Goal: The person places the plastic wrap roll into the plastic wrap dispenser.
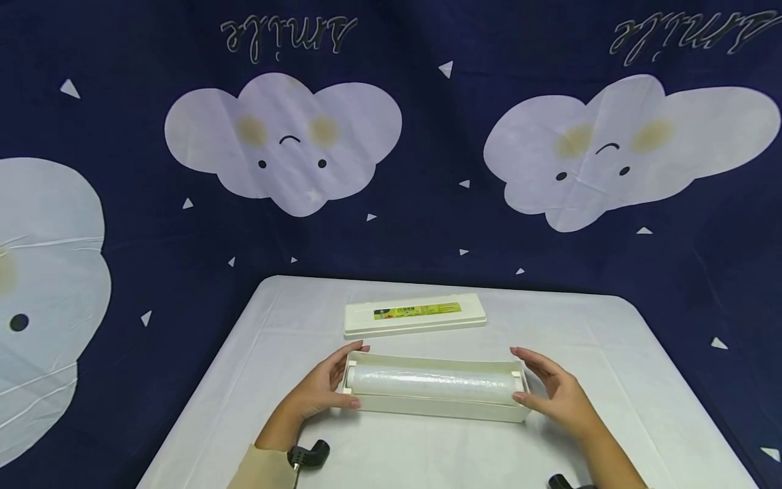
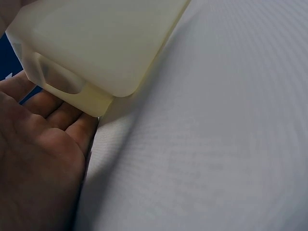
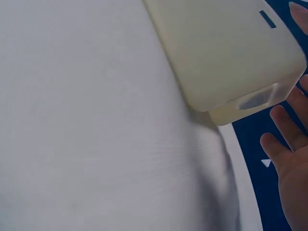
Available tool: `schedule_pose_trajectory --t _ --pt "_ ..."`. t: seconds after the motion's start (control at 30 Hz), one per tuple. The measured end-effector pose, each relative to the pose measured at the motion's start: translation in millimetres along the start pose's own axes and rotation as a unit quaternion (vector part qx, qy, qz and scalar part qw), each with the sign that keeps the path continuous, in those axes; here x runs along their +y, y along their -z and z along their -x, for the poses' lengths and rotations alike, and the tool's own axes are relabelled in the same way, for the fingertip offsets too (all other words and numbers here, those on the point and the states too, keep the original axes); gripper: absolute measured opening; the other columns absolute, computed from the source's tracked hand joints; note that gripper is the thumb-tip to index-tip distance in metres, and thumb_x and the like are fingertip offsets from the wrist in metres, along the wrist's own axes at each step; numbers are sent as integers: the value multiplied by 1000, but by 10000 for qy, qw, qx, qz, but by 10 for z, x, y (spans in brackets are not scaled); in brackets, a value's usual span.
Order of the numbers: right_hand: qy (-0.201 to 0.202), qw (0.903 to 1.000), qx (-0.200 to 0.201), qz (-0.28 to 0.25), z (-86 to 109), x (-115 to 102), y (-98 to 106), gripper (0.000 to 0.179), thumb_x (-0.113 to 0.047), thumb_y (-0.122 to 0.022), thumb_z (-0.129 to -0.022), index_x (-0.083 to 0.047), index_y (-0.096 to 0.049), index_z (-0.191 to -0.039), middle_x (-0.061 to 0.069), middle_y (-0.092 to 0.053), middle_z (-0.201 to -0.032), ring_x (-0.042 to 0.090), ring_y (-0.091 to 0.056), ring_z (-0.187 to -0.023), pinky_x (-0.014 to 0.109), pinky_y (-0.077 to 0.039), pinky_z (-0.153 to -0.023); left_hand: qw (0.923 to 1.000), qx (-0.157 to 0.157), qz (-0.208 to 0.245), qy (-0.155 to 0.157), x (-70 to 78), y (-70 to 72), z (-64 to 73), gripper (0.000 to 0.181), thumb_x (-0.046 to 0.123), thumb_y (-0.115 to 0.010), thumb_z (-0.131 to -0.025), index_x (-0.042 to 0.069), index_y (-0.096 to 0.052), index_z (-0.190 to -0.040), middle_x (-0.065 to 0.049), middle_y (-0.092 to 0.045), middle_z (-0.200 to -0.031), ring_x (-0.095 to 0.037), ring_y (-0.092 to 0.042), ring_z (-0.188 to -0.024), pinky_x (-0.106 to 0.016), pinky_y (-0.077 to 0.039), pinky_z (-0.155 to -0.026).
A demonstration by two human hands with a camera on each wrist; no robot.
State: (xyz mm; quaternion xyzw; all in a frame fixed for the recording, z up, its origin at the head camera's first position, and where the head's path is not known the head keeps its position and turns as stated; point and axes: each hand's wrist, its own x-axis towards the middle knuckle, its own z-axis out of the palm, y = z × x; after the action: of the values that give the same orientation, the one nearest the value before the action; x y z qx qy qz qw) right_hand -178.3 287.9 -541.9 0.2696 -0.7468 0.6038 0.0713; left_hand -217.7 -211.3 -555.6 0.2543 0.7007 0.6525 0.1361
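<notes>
A long cream plastic box (image 1: 436, 406) stands lidless in front of me, a roll of cling film (image 1: 434, 382) lying inside it. My left hand (image 1: 320, 387) grips the left end of this box, thumb along the front and fingers round to the back; the left wrist view shows those fingers against the end wall. At the other end is my right hand (image 1: 559, 394), its thumb at the front corner and its fingers spread, apart from the end wall in the right wrist view. Behind the box lies its cream lid (image 1: 360, 319) with a green-yellow label.
The table (image 1: 244, 407) wears a white cloth and has rounded far corners. A dark blue curtain (image 1: 427, 136) with upside-down clouds hangs behind it. A black wrist camera (image 1: 311, 454) sits by the left wrist, and part of another shows at the right.
</notes>
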Motion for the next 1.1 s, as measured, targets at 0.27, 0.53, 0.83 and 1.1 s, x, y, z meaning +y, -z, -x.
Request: schedule_pose_trajectory --t 0.27,0.53,0.83,1.1 --pt "-238 9996 -128 -25 62 48 -46 91 14 -88 -75 9 -42 -154 32 -42 -156 26 -42 -146 24 -29 -120 10000 16 16 -2 1 -6 -7 115 -7 -93 -70 -1 -27 -164 -17 -37 -164 -38 -32 -151 -25 -27 -120" --pt "-537 9985 -63 29 95 49 -88 101 10 -93 -71 4 -41 -157 25 -43 -158 18 -39 -149 18 -27 -118 10000 21 9 37 8 -13 -5 116 -5 -94 -70 1 -27 -165 -16 -37 -165 -35 -32 -152 -24 -25 -121" --pt "-776 9969 -7 -104 102 89 -147 106 9 -93 -71 3 -36 -160 25 -42 -159 11 -41 -146 15 -29 -115 10000 37 -29 71 6 -15 10 115 -4 -94 -71 5 -30 -165 -15 -37 -165 -34 -31 -153 -24 -25 -121" --pt "-807 9965 16 -211 103 123 -133 107 10 -93 -71 5 -35 -160 27 -41 -159 14 -43 -145 16 -31 -115 9999 -7 11 -105 -17 -1 5 113 -4 -92 -73 0 -28 -165 -21 -36 -164 -40 -30 -152 -22 -26 -120"
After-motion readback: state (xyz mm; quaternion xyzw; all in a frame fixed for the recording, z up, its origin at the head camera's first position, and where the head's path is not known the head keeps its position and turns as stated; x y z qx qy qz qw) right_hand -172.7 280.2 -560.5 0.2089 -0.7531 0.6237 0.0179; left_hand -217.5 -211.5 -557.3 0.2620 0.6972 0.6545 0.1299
